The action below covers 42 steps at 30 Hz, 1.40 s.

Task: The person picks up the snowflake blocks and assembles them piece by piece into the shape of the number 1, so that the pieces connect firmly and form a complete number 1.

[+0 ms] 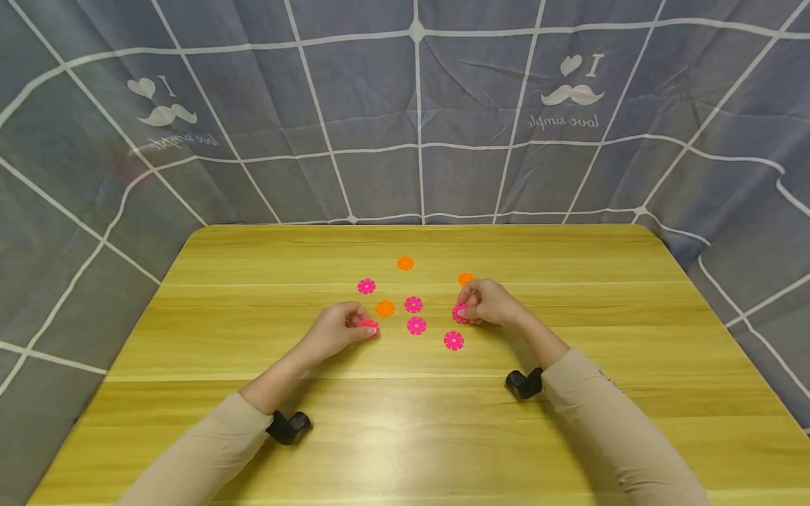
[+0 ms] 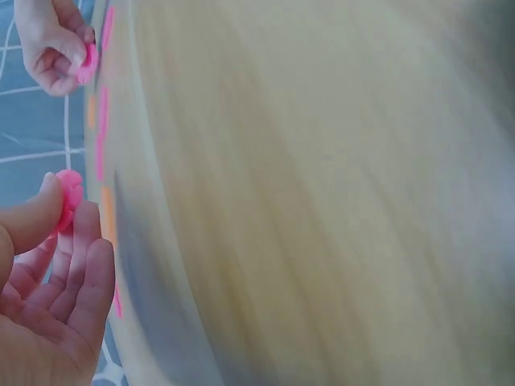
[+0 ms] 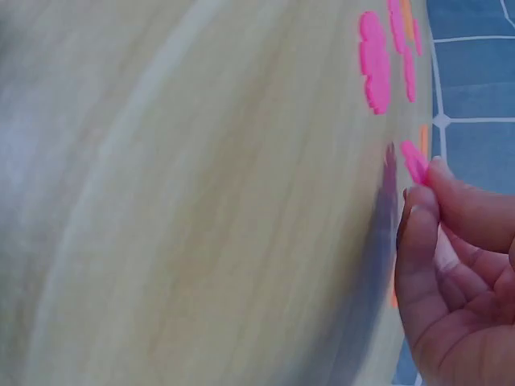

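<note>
My left hand [image 1: 334, 329] pinches a pink notched disc [image 2: 70, 193] between thumb and fingertips, left of the loose discs. Across from it, my right hand [image 1: 496, 302] holds another pink notched disc [image 3: 414, 162] by its edge, between thumb and index finger. In the right wrist view that disc appears just above the table, with a shadow below it. An orange disc [image 1: 385, 308] lies close to the left hand. Behind the right hand, a second orange disc [image 1: 466, 279] is partly covered. One pink disc [image 1: 453, 341] lies in front of the right hand.
Between the hands lie two pink discs, one farther back [image 1: 413, 304] and one nearer [image 1: 416, 325]. Farther off are a pink disc [image 1: 366, 286] and an orange disc [image 1: 405, 263]. The wooden table [image 1: 405, 436] meets a grey checked curtain [image 1: 380, 91] at its back and sides.
</note>
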Tool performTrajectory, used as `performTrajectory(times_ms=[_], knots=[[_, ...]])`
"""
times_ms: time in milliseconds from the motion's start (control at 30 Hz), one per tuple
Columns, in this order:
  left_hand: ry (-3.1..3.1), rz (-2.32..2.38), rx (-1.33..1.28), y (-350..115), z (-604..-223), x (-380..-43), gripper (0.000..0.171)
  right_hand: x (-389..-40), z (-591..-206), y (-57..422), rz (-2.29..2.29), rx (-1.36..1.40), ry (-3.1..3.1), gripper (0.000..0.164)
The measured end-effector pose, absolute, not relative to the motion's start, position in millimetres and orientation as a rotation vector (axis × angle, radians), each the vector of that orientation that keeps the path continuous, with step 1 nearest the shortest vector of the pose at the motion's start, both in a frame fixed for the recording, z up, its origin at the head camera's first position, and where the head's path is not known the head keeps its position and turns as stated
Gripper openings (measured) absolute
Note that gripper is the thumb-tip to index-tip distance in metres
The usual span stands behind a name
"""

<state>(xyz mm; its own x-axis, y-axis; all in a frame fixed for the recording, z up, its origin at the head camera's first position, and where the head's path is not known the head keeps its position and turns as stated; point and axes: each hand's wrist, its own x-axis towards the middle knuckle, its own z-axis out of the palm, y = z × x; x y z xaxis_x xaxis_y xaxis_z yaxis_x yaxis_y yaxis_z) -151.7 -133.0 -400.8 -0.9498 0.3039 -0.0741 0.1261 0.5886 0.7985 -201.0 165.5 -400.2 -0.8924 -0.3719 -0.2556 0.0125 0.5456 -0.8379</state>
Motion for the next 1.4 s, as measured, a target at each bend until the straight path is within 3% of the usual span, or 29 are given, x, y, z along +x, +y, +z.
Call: performTrajectory(times_ms=[233,433,833,1400], knots=[[2.431,1.461,0.181,-120.8,-397.0,-148.5,0.014,-194.4,-395.0,160.4,-1.402,-0.325,2.307,0.019],[2.134,1.709,0.074,-112.3,-395.4,-143.5,0.022,-183.2,-391.7,153.2,-1.430,-0.411,2.268,0.017],[1.855,1.878,0.041,-95.7,-388.9,-131.4,0.032,-157.5,-379.2,134.9,-1.493,-0.684,2.309,0.008],[1.748,1.928,0.059,-89.5,-381.8,-119.4,0.031,-139.1,-368.1,125.6,-1.405,-0.933,2.461,0.005]])
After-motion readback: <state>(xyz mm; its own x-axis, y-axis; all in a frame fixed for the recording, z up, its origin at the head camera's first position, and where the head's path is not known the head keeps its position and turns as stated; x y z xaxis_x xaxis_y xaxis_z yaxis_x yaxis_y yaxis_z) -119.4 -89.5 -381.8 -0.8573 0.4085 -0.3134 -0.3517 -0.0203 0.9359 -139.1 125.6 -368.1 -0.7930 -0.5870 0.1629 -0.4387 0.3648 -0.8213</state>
